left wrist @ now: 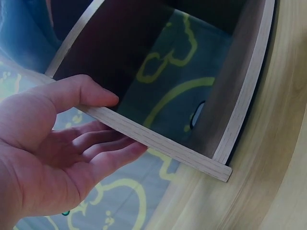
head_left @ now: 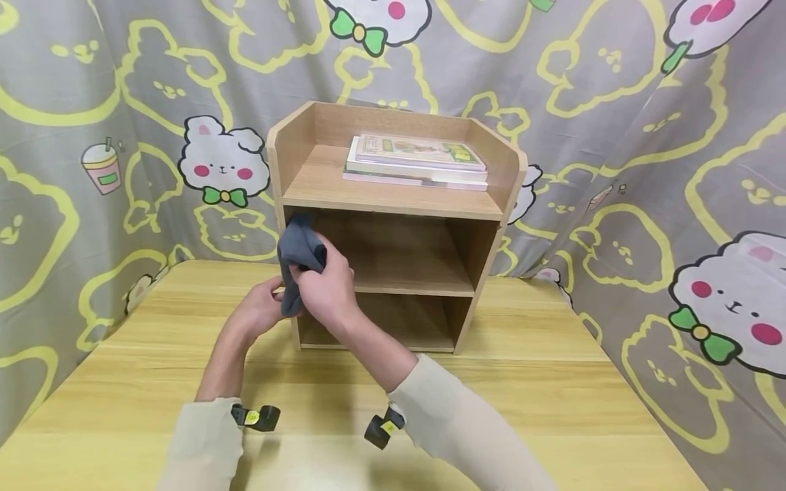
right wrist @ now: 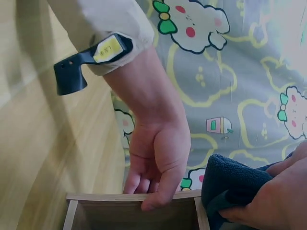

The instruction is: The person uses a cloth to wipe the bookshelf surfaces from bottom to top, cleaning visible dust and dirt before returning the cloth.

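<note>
Grips the grey-blue cloth (head_left: 297,240) with the right hand (head_left: 328,283), at one o'clock from the left hand (head_left: 256,312), and pinches the shelf unit (left wrist: 158,142) with the latter.

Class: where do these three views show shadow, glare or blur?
Head view: soft shadows and a pale sheen on the table; left wrist view: the shelf has a dimly lit interior, and the cloth looks blurred; right wrist view: glare washes out the curtain at upper right.
</note>
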